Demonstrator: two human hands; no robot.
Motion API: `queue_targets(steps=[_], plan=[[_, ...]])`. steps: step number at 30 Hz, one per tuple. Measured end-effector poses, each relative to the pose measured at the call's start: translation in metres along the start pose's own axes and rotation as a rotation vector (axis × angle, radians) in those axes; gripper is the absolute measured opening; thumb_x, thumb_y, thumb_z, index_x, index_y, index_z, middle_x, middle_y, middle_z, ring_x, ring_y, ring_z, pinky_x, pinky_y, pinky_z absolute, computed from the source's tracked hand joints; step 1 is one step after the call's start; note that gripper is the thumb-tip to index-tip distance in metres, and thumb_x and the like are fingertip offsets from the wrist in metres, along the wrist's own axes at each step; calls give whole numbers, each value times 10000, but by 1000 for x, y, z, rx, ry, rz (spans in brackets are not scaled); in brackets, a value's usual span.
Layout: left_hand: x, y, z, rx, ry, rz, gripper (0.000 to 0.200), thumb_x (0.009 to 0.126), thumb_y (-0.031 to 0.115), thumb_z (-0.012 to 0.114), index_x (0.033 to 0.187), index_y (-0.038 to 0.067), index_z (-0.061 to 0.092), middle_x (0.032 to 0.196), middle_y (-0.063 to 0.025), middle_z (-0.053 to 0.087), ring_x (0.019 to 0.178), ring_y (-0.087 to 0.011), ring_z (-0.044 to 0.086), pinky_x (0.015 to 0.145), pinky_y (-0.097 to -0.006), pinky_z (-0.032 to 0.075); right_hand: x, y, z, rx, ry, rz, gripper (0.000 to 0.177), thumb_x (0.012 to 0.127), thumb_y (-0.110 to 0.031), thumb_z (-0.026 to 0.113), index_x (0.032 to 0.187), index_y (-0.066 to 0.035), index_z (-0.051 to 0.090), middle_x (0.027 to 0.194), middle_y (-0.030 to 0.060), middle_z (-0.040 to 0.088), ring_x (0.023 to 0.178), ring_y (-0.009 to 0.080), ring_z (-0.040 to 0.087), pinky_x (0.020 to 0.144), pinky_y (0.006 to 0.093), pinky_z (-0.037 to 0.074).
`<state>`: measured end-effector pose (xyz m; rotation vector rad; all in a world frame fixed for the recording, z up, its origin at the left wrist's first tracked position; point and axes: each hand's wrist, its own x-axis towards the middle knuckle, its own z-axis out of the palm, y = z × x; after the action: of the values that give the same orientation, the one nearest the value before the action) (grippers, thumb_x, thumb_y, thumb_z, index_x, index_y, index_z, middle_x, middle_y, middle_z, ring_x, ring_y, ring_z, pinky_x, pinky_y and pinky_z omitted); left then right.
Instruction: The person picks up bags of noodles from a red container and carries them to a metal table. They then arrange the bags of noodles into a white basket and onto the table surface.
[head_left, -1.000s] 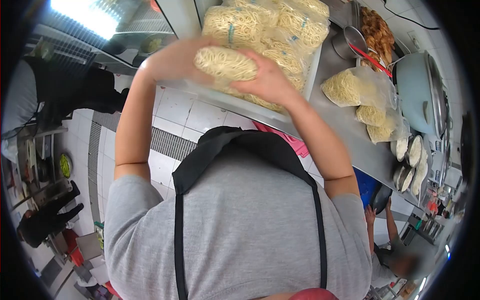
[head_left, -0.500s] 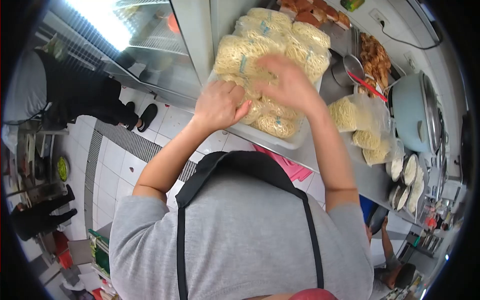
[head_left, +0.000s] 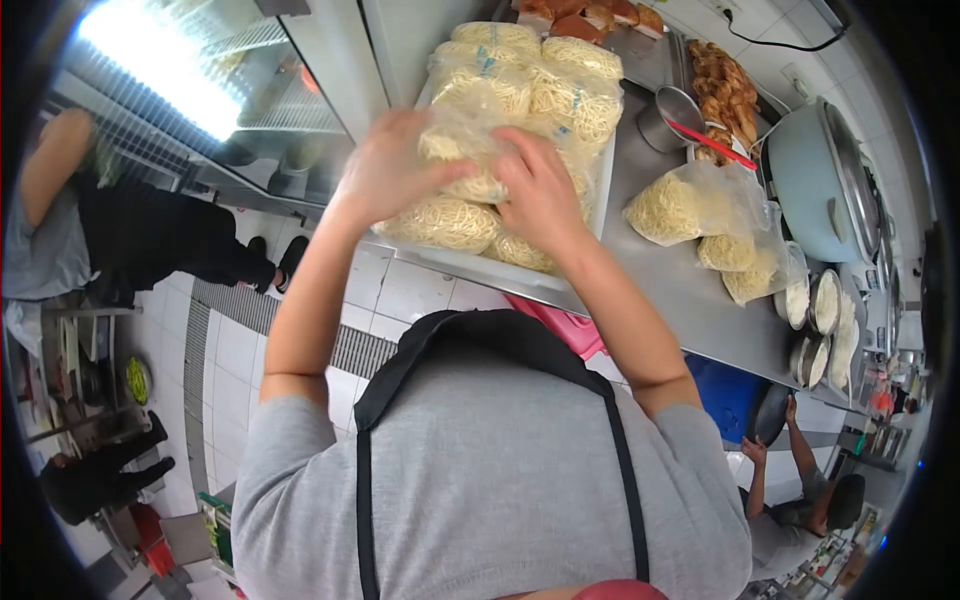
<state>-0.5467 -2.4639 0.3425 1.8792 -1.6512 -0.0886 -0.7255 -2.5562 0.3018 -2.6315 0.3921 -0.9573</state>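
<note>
Clear bags of pale noodles point(head_left: 575, 100) are heaped in a white tray point(head_left: 603, 190) on the metal counter. Between my two hands is one bag of noodles point(head_left: 455, 145) above the heap. My left hand point(head_left: 395, 170), blurred by motion, lies along the bag's left side with thumb and fingers apart. My right hand point(head_left: 540, 185) has its bent fingers on the bag's right side. More noodle bags point(head_left: 440, 224) lie just below the hands at the tray's near edge.
Further noodle bags point(head_left: 665, 208), a metal pot point(head_left: 670, 120) with a red-handled utensil, cooked meat point(head_left: 722, 90) and a large blue-grey cooker point(head_left: 820, 200) stand to the right. A glass-door fridge point(head_left: 270, 90) is at left. Other people are at far left and lower right.
Both hands have come to a bag over the heap, which now appears between them. The view has shifted somewhat. At lower right, a person's arms and a dark pan show more fully.
</note>
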Motion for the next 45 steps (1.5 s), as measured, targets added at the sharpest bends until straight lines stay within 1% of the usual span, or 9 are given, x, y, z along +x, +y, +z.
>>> queue_targets(steps=[3, 11, 17, 20, 26, 33, 36, 39, 45], plan=[[23, 25, -6, -232, -384, 22, 509, 749, 333, 702, 1077, -26, 552, 961, -153, 587, 867, -241, 581, 795, -310, 454, -15, -13, -32, -272, 19, -10, 476, 619, -79, 730, 1021, -69, 474, 1213, 177, 438, 1038, 382, 492, 886, 429, 429], [25, 16, 34, -763, -213, 68, 184, 856, 145, 592, 985, 16, 619, 896, -51, 605, 830, -108, 537, 744, -260, 433, -42, -8, -30, 1166, 449, 859, 508, 813, -124, 640, 1264, -45, 421, 1186, 79, 525, 1093, 195, 501, 902, 283, 411], [38, 21, 5, -843, -54, 147, 183, 863, 147, 560, 985, 26, 625, 887, -44, 600, 876, -109, 557, 789, -249, 431, -17, -10, -66, 383, 482, 168, 180, 851, -87, 570, 977, 26, 631, 1043, 137, 609, 951, 195, 583, 817, 282, 452], [27, 26, 23, -890, -253, -57, 195, 888, 156, 512, 977, 22, 621, 972, -57, 582, 916, -120, 542, 803, -247, 422, -41, 9, -45, 617, 236, 538, 215, 837, -99, 586, 1016, 15, 621, 1050, 160, 606, 915, 223, 603, 791, 301, 466], [35, 3, 26, -715, -156, 170, 237, 901, 186, 465, 965, 8, 608, 1018, -65, 557, 944, -114, 527, 821, -262, 424, -19, -32, -51, 216, 377, 103, 238, 833, -109, 578, 1015, 38, 624, 1007, 158, 623, 946, 238, 599, 836, 311, 446], [44, 30, 31, -1267, -86, 70, 160, 874, 42, 497, 987, -10, 597, 971, -64, 564, 858, -121, 547, 815, -241, 440, -16, -1, -59, 593, 359, 290, 226, 755, -38, 672, 972, 18, 651, 861, 122, 645, 774, 167, 612, 695, 263, 472], [54, 29, 24, -984, -9, 214, 217, 875, 48, 505, 1081, -6, 545, 937, -57, 576, 823, -117, 556, 793, -237, 450, -8, -5, -61, 617, 359, 501, 112, 759, -42, 680, 848, 24, 665, 746, 90, 626, 671, 124, 578, 611, 236, 449], [62, 11, 9, -342, -253, 336, 407, 849, 120, 583, 1215, 15, 440, 997, -48, 573, 871, -115, 545, 815, -256, 444, -7, -5, -72, 398, 449, 292, 107, 793, -69, 657, 762, 32, 645, 670, 61, 591, 607, 100, 539, 545, 230, 419], [71, 2, 42, -1322, -199, 40, 306, 866, 188, 586, 1091, -18, 570, 1131, -55, 540, 1030, -142, 507, 877, -301, 409, -4, -6, -68, 514, 389, 575, 243, 848, -142, 622, 671, 24, 611, 582, 27, 552, 518, 75, 505, 480, 218, 383]])
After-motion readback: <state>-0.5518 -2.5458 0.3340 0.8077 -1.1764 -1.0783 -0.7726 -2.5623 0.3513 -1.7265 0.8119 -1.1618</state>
